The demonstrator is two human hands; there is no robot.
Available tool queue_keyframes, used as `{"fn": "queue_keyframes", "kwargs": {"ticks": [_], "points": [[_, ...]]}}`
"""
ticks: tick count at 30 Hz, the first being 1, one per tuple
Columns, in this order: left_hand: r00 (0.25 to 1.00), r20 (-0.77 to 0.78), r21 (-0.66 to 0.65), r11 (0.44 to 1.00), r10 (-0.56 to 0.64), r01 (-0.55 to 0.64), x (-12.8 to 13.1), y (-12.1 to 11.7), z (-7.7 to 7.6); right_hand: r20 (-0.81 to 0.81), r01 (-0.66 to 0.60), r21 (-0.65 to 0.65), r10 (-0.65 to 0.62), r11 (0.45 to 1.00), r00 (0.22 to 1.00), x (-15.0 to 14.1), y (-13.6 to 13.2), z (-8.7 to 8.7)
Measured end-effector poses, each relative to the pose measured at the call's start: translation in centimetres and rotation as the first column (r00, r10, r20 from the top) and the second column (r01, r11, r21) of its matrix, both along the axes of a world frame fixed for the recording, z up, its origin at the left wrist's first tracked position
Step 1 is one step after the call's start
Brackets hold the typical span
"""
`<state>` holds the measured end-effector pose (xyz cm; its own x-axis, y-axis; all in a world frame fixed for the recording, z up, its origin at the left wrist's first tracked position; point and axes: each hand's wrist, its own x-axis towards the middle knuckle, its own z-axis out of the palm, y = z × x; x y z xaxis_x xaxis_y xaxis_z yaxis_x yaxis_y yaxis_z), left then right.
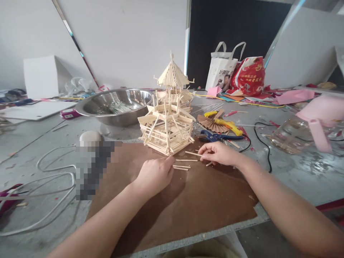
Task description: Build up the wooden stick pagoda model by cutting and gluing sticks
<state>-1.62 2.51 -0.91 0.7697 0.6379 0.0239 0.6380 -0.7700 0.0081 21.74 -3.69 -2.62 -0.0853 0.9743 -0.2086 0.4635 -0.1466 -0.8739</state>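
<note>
My right hand [218, 153] pinches one end of a thin wooden stick [192, 153] just above the brown mat [204, 211]. My left hand [157, 173] is closed, its fingertips beside several short loose sticks [181, 167] on the mat; whatever it grips is hidden. Right behind both hands stands an open-topped, many-sided frame of wooden sticks [166, 134], with posts rising from its upper ring. Farther back, partly covered by this frame, a stick pavilion [172, 74] shows its pointed roof.
A steel basin [115, 116] stands behind left, near a white cable [73, 179]. Blue cutting pliers [219, 137] and a yellow-handled tool [229, 126] lie beyond my right hand. A pink-lidded clear jug [287, 134] is at the right; bags [248, 76] stand at the back.
</note>
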Motion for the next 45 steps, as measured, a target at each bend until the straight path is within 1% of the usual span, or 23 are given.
{"fn": "queue_keyframes", "kwargs": {"ticks": [3, 5, 8, 11, 13, 15, 18, 20, 22, 24, 25, 26, 27, 28, 29, 30, 32, 33, 35, 37, 39, 41, 45], "points": [[0.992, 0.123, 0.062, 0.998, 0.008, -0.016, -0.2, 0.0, 0.2, 0.016, -0.002, 0.026, 0.002, 1.0, 1.0, 0.0, -0.2, 0.2], [0.976, 0.217, 0.106, 0.994, -0.03, 0.007, -0.3, -0.1, 0.2, 0.032, -0.025, 0.034, 0.024, 0.999, 0.999, -0.3, -0.4, 0.5], [0.941, 0.293, 0.119, 0.983, -0.169, 0.139, -0.3, -0.4, -0.1, 0.096, -0.102, 0.074, 0.095, 0.992, 0.991, -1.3, -0.9, 1.1], [0.903, 0.296, 0.083, 0.95, -0.312, 0.301, -0.2, -0.5, -0.7, 0.174, -0.174, 0.148, 0.147, 0.974, 0.974, -2.3, -1.1, 1.3], [0.876, 0.284, 0.046, 0.918, -0.389, 0.393, -0.1, -0.5, -1.1, 0.163, -0.184, 0.159, 0.158, 0.97, 0.974, -2.8, -1.1, 1.3], [0.864, 0.285, 0.003, 0.901, -0.416, 0.433, 0.0, -0.5, -1.3, 0.098, -0.176, 0.134, 0.164, 0.975, 0.982, -3.1, -1.1, 1.1], [0.873, 0.309, -0.076, 0.905, -0.377, 0.418, 0.3, -0.7, -1.3, -0.028, -0.147, 0.098, 0.15, 0.984, 0.988, -3.6, -1.1, 0.6], [0.882, 0.313, -0.129, 0.904, -0.352, 0.407, 0.5, -0.9, -1.2, -0.096, -0.148, 0.087, 0.156, 0.985, 0.983, -4.0, -1.1, 0.3], [0.896, 0.311, -0.171, 0.909, -0.316, 0.38, 0.6, -1.0, -1.2, -0.132, -0.167, 0.092, 0.178, 0.982, 0.975, -3.9, -1.2, 0.4], [0.913, 0.326, -0.224, 0.919, -0.244, 0.326, 0.7, -1.1, -1.2, -0.137, -0.123, 0.131, 0.141, 0.984, 0.98, -3.1, -1.0, 0.6], [0.918, 0.346, -0.263, 0.919, -0.196, 0.295, 0.7, -1.0, -1.2, -0.131, -0.055, 0.167, 0.078, 0.984, 0.988, -2.4, -0.9, 0.8], [0.918, 0.371, -0.31, 0.913, -0.141, 0.266, 0.7, -0.9, -1.2, -0.126, 0.044, 0.213, -0.017, 0.976, 0.992, -1.5, -0.7, 0.9], [0.913, 0.398, -0.363, 0.9, -0.085, 0.242, 0.7, -0.8, -1.2, -0.104, 0.145, 0.263, -0.121, 0.954, 0.987, -0.5, -0.6, 1.0], [0.906, 0.423, -0.417, 0.88, -0.032, 0.226, 0.7, -0.7, -1.2, -0.057, 0.24, 0.312, -0.234, 0.919, 0.971, 0.5, -0.3, 1.0], [0.897, 0.442, -0.464, 0.859, 0.013, 0.216, 0.7, -0.5, -1.2, 0.012, 0.301, 0.352, -0.326, 0.887, 0.945, 1.4, -0.1, 1.0], [0.889, 0.455, -0.502, 0.839, 0.048, 0.211, 0.7, -0.3, -1.2, 0.103, 0.326, 0.382, -0.39, 0.865, 0.915, 2.0, 0.0, 0.9], [0.875, 0.476, -0.545, 0.811, 0.09, 0.213, 0.8, 0.0, -1.2, 0.276, 0.274, 0.439, -0.418, 0.856, 0.865, 2.5, 0.3, 0.5], [0.868, 0.485, -0.554, 0.805, 0.103, 0.214, 0.8, 0.1, -1.2, 0.358, 0.209, 0.45, -0.389, 0.868, 0.849, 2.2, 0.4, 0.3], [0.857, 0.501, -0.558, 0.801, 0.117, 0.217, 0.8, 0.2, -1.3, 0.499, 0.07, 0.428, -0.3, 0.901, 0.813, 1.3, 0.5, -0.2], [0.854, 0.507, -0.563, 0.796, 0.122, 0.221, 0.8, 0.2, -1.3, 0.618, -0.013, 0.374, -0.239, 0.928, 0.749, 0.2, 0.6, -0.7], [0.854, 0.501, -0.582, 0.784, 0.139, 0.215, 0.8, 0.2, -1.3, 0.709, -0.036, 0.312, -0.208, 0.949, 0.674, -0.6, 0.6, -1.0], [0.854, 0.491, -0.62, 0.758, 0.171, 0.204, 0.8, 0.1, -1.3, 0.769, -0.036, 0.257, -0.181, 0.966, 0.613, -0.8, 0.5, -1.1], [0.847, 0.476, -0.697, 0.689, 0.238, 0.198, 0.9, 0.0, -1.1, 0.829, -0.04, 0.181, -0.131, 0.983, 0.544, -0.6, 0.2, -0.9]]}}
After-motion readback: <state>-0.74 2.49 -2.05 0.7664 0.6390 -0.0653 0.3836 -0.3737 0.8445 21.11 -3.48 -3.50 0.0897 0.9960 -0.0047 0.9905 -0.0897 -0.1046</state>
